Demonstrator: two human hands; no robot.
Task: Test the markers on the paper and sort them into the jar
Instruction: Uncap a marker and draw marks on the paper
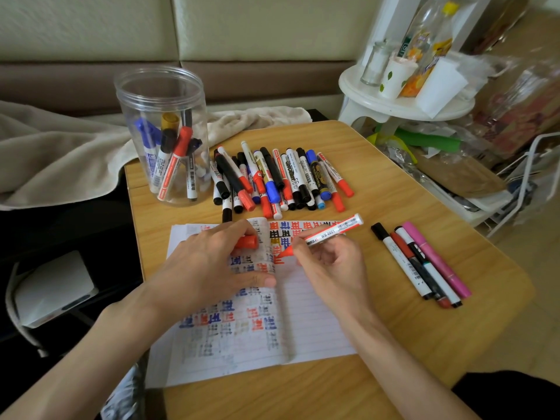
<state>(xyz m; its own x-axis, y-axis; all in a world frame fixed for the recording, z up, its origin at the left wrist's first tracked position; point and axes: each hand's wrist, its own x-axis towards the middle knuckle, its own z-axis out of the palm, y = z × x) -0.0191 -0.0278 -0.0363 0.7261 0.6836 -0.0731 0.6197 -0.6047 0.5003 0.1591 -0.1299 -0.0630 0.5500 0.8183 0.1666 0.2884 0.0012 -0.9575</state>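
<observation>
Marker tip lower-left, tail upper-right

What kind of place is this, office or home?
Probably a home living room: a cushioned sofa with a blanket behind the small wooden table, plus a white stool crowded with bottles.

I see a light wooden desk in soft daylight. Behind it runs a cream padded sofa back with a beige blanket draped below — a cluttered white stool stands right, over tan floor.
</observation>
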